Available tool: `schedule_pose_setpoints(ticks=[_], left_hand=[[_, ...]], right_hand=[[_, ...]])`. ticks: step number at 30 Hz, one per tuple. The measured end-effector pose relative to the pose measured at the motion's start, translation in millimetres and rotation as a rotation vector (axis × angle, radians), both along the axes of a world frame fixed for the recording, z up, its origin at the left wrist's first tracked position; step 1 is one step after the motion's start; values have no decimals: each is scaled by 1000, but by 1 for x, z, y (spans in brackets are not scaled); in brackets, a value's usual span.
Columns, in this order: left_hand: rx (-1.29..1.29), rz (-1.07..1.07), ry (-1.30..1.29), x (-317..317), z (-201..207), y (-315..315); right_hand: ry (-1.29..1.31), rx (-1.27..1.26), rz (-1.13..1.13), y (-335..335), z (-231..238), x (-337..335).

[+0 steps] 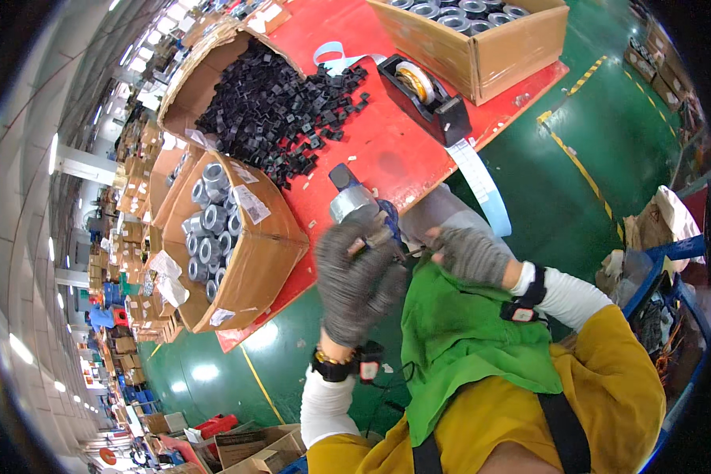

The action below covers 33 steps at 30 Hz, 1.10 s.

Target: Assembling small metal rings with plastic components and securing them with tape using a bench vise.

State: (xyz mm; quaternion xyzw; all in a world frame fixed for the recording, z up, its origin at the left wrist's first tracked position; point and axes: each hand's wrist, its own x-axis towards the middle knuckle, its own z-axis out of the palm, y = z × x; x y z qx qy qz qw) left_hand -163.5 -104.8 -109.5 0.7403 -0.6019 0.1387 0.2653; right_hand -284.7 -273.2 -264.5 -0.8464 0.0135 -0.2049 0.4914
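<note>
My left hand point(359, 272), in a grey knit glove with bare fingertips, is closed at the near end of a silver metal cylinder point(350, 202) by the table's front edge. A black block point(341, 176) sits at the cylinder's far end. Beside these fingers is a dark blue piece point(389, 215), partly hidden, whose kind I cannot tell. To the right, my gloved right hand point(474, 254) hovers over the green apron point(466, 332), its fingers curled together. Whatever they pinch, if anything, is too small to make out.
Black plastic pieces point(292, 118) spill from a tipped carton point(183, 99) over the red table point(355, 150). Silver rings fill a left carton point(265, 245) and a far right carton point(521, 55). A black tape dispenser point(426, 103) stands near the edge; a label strip point(482, 186) hangs off it.
</note>
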Motion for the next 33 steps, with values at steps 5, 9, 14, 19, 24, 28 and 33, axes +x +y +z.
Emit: schedule_pose_setpoints(ticks=[5,9,14,19,24,28,33], left_hand=[[82,-348,349,-43,-42,-23],[171,-447,546,-60,-86,-58],[86,-24,890,-58,-157,-89],[12,-14,1502,-35,-214,-133],[-28,142,1481,-50,-204,-148],[-99,159,1492,-50,-214,-148],[-165,211,1200,-58,-190,-153]], right_hand=[[61,15,-584,-61,3,-33],[76,153,-607,-100,-61,-37],[152,654,-418,-93,-60,-46],[111,641,-374,-74,-22,-62],[10,608,-461,-73,-3,-65],[-99,-173,-522,-86,21,-46],[-20,-442,-447,-95,22,-26]])
